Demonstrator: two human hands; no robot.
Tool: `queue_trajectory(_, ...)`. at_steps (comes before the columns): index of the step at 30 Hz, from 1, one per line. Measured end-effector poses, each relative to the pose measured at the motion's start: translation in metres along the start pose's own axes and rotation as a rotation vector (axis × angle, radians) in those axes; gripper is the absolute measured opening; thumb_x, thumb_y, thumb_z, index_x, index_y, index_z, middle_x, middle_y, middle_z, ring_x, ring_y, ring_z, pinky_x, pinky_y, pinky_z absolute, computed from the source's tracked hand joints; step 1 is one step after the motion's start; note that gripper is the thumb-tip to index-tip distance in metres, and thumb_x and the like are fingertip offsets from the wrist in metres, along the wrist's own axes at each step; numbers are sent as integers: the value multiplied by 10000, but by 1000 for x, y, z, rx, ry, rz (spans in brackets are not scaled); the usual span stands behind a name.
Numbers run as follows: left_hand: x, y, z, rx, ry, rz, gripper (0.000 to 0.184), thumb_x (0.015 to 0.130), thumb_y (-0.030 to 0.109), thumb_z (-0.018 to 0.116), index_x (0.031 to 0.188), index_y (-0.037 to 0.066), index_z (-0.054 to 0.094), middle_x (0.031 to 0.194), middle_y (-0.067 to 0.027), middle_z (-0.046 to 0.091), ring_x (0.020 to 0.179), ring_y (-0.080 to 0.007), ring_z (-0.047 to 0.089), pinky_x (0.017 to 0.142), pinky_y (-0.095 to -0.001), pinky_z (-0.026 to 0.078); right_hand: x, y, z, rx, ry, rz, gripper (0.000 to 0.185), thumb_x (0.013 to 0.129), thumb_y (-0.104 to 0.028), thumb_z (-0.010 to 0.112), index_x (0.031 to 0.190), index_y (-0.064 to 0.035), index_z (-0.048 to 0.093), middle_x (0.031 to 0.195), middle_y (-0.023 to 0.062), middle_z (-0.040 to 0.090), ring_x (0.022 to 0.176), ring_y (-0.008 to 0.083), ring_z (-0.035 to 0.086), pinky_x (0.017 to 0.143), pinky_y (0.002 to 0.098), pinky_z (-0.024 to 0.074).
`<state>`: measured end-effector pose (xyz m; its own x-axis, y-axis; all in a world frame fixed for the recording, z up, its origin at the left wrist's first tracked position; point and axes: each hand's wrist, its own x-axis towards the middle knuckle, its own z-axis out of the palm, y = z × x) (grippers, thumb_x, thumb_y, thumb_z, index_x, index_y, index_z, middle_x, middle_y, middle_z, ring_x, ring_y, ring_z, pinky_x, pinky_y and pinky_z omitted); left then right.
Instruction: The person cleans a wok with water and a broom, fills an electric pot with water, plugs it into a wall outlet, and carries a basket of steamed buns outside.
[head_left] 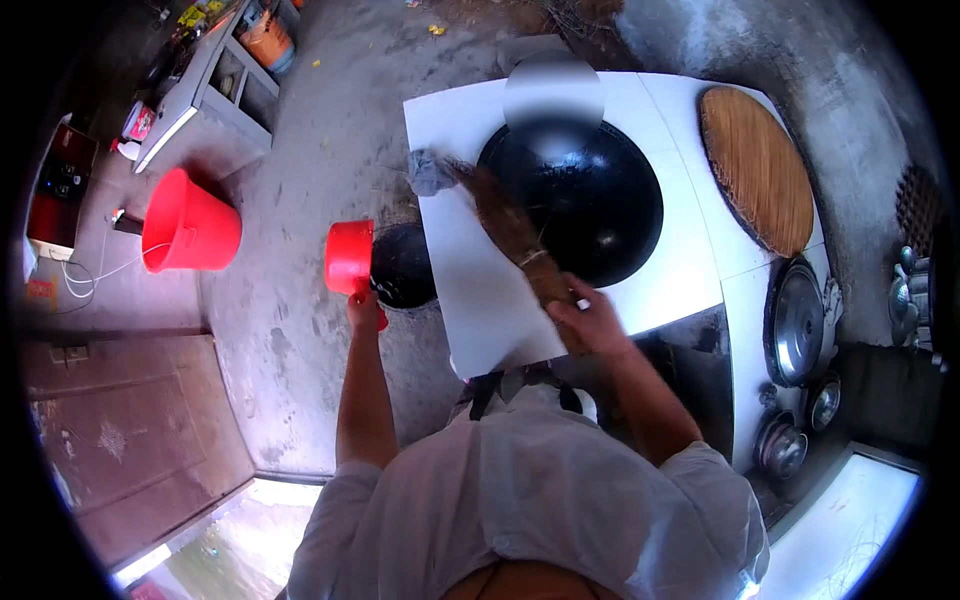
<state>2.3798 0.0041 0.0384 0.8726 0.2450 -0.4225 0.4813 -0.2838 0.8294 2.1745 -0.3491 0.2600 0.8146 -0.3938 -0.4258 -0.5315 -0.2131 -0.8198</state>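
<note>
My left hand (pixel 363 312) is closed around the handle of a red plastic water dipper (pixel 348 258). The dipper is tilted beside a black bucket (pixel 402 272) on the floor, to the left of the white-tiled stove. In my right hand (pixel 592 320) is the handle end of a brown whisk broom (pixel 508 225), tied partway along. Its bristles reach over the stove top at the left rim of a large black wok (pixel 610 210) set into the stove. A grey cloth (pixel 431 173) lies at the stove's left edge, near the bristle tips.
A round woven lid (pixel 757 170) and a metal lid (pixel 798 322) lie on the stove's right side, with metal pots (pixel 780 447) nearer me. A red bucket (pixel 192 225) stands at left, below a counter (pixel 195 110). A blurred round patch covers the wok's far edge.
</note>
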Motion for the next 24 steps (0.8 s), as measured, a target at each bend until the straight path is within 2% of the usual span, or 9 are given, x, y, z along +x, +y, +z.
queue_trajectory(2, 16, -23, -2, 52, 24, 38, 171, 705, 125, 598, 814, 34, 504, 530, -25, 471, 394, -140, 457, 365, -276, 398, 26, 18, -38, -99, 68, -90, 561, 676, -230, 651, 1161, -43, 440, 1030, 195, 534, 909, 279, 547, 809, 317, 407)
queue_trajectory(7, -39, 21, -13, -84, -9, -52, 198, 691, 135, 611, 816, 27, 501, 594, -45, 504, 464, -149, 494, 409, -275, 420, 105, 62, -83, -820, 451, 91, 515, 734, -320, 535, 1182, -113, 389, 983, 144, 516, 842, 283, 569, 689, 386, 465)
queue_trajectory(10, -55, 24, -21, -128, -60, -123, 182, 712, 134, 600, 823, 41, 490, 573, -36, 483, 435, -135, 473, 389, -262, 409, 165, 98, -66, -870, 441, 312, 465, 747, -279, 522, 1171, -131, 402, 1034, 130, 499, 873, 265, 565, 700, 378, 472)
queue_trajectory(11, -59, 23, -23, -130, -76, -113, 177, 718, 129, 594, 828, 42, 488, 572, -35, 481, 428, -131, 470, 380, -259, 406, 178, 102, -52, -900, 313, 347, 434, 753, -251, 515, 1160, -142, 412, 1060, 121, 488, 901, 254, 556, 723, 368, 469)
queue_trajectory(14, -62, 23, -25, -136, -77, -117, 171, 724, 121, 589, 831, 38, 484, 573, -34, 480, 420, -123, 466, 371, -254, 403, 189, 96, -8, -989, 122, 222, 533, 729, -297, 560, 1212, -175, 373, 1126, 147, 459, 960, 284, 522, 798, 390, 425)
queue_trajectory(16, -63, 24, -25, -140, -72, -137, 170, 725, 117, 588, 830, 34, 483, 575, -32, 480, 419, -120, 463, 371, -253, 403, 163, 62, -11, -919, -107, -179, 585, 701, -333, 586, 1223, -189, 365, 1127, 145, 456, 978, 297, 501, 813, 377, 414)
queue_trajectory(17, -63, 26, -24, -163, -68, -153, 172, 723, 117, 589, 828, 32, 483, 577, -33, 484, 427, -121, 468, 379, -255, 408, 162, 60, -30, -889, -214, -173, 627, 669, -349, 607, 1230, -216, 358, 1116, 130, 464, 987, 301, 485, 807, 366, 415)
queue_trajectory(19, -59, 24, -25, -188, -67, -170, 173, 722, 117, 590, 826, 29, 483, 580, -35, 487, 434, -123, 472, 386, -256, 413, 153, 67, -80, -948, -106, -464, 605, 665, -384, 597, 1207, -238, 372, 1065, 125, 490, 931, 291, 522, 751, 386, 441)
queue_trajectory(24, -33, -6, -18, -90, -21, -40, 139, 736, 137, 567, 800, 52, 477, 544, -12, 441, 406, -128, 437, 371, -270, 391, 136, 60, -146, -1134, 233, 16, 619, 702, -257, 584, 1237, -160, 286, 1063, 104, 473, 863, 272, 555, 691, 374, 465)
